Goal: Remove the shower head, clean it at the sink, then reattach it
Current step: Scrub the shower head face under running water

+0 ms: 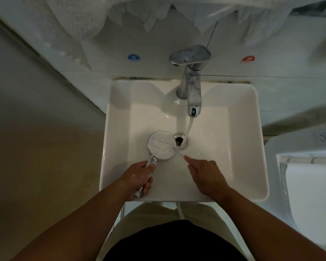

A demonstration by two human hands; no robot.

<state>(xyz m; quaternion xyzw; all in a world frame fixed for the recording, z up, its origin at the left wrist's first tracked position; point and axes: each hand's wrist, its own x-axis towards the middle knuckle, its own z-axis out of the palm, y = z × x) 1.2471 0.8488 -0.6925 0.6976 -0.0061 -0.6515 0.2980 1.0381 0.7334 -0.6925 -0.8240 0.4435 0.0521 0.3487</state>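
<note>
A round white shower head (161, 145) with a chrome handle is held over the white square sink (241, 102), its spray face turned up. My left hand (137, 178) grips the handle at the sink's front left. My right hand (205, 174) hovers just right of the head, index finger pointing toward its edge, the other fingers curled and holding nothing. Water runs from the chrome faucet (191, 80) in a stream that lands by the drain (180, 141) and the right edge of the head.
Blue (134, 58) and red (248, 59) stickers mark the wall on either side of the faucet. White towels (79, 17) hang above. A white toilet (309, 185) stands to the right. Brown floor lies to the left.
</note>
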